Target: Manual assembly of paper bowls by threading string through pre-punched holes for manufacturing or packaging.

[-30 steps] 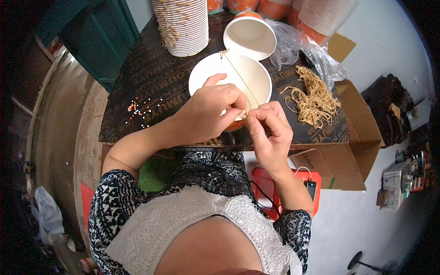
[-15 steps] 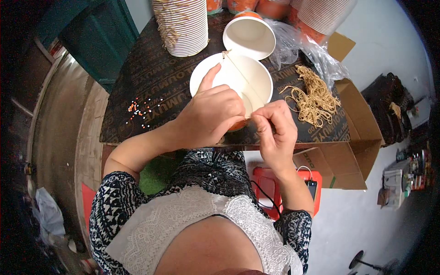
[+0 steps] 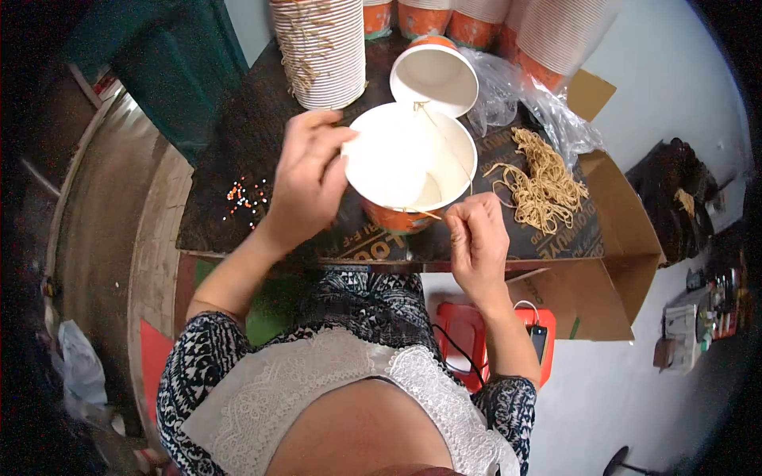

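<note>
A white-lined orange paper bucket point(image 3: 456, 151) stands upright near the table's front edge. Thin tan string point(image 3: 447, 136) is tied at its far rim and runs across the opening to the right side. Another short length of string sticks out from the near outer wall toward my right hand point(image 3: 480, 238), whose thumb and fingers are pinched on the string. Beside the left rim is my left hand point(image 3: 305, 174), its fingers curved and apart, the tips close to the rim; whether they touch it I cannot tell. A second paper bucket point(image 3: 435, 75) lies tipped behind, its mouth facing me.
A tall stack of paper buckets point(image 3: 321, 59) rises at the back left, with more stacks point(image 3: 556, 36) at the back right. Crumpled clear plastic point(image 3: 548, 99), a heap of tan string point(image 3: 548, 186) and an open cardboard box point(image 3: 615, 214) are to the right. Small coloured beads point(image 3: 244, 197) lie left.
My left hand has moved away from the near rim to the bucket's left side, its fingers loosened. The right hand has shifted slightly down, still pinching string.
</note>
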The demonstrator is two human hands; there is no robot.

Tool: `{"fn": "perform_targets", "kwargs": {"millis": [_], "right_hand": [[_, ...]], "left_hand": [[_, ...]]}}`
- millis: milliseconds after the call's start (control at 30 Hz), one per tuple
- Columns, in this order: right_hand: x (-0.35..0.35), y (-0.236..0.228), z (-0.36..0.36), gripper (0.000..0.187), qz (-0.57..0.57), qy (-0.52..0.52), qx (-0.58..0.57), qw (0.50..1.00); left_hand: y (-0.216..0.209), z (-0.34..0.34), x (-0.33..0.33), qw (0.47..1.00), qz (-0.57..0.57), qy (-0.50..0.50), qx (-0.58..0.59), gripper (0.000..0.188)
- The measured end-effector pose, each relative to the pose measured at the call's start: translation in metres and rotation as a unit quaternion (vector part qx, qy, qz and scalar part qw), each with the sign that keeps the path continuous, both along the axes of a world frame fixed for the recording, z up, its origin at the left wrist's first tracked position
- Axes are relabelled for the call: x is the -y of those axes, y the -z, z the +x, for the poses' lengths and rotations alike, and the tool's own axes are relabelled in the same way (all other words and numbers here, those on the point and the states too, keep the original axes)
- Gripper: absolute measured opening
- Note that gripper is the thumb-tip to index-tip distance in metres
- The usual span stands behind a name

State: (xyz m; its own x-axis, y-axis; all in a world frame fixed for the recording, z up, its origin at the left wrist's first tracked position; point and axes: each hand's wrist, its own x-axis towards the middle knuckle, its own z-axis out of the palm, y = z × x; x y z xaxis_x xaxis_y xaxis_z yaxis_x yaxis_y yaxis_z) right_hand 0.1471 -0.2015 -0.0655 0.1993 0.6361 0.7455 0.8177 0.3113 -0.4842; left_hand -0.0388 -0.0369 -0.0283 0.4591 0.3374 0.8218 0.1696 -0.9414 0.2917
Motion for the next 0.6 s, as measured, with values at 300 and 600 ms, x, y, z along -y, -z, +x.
{"fn": "perform_targets", "kwargs": {"millis": [300,600], "right_hand": [[-0.003,-0.002,-0.003,0.046,-0.046,0.023,0.074,0.996],[-0.026,0.000,-0.010,0.023,0.002,0.028,0.126,0.992]], "left_hand": [[0.070,-0.011,0.028,0.845,-0.532,0.047,0.031,0.059],[0.073,-0.006,0.019,0.716,-0.670,0.193,0.037,0.069]]}}
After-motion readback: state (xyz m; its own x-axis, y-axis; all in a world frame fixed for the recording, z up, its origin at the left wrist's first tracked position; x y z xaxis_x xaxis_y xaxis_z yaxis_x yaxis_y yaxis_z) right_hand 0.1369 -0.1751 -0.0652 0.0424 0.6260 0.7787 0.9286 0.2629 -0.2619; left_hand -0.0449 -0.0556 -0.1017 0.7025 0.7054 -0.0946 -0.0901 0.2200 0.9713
